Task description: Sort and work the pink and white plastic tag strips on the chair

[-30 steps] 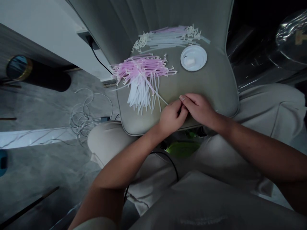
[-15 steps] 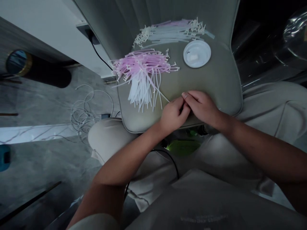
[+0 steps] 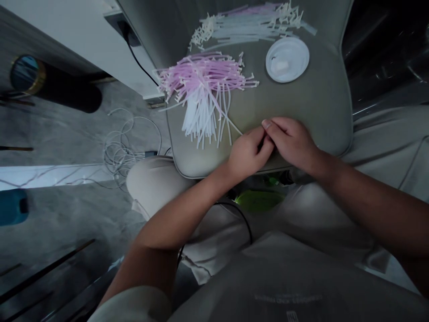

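Over the seat cushion point(image 3: 311, 107), my left hand point(image 3: 248, 154) and right hand point(image 3: 290, 141) sit closed together, just beside pink and white plastic strips point(image 3: 204, 85); I cannot tell whether they grip anything.

This is looking like a room in a home rather than a workshop, with the hands point(image 3: 250, 152) working over a sage-green upholstered chair point(image 3: 311, 112) instead of a bench. A polished grey marble-look floor point(image 3: 63, 223) is spreading below, and a white wall panel point(image 3: 83, 40) is carrying a black plug point(image 3: 123, 24) with its thin black cable point(image 3: 140, 67). A loose coil of white cable point(image 3: 119, 147) is lying on the floor beside a dark cylinder with a gold rim point(image 3: 67, 96)
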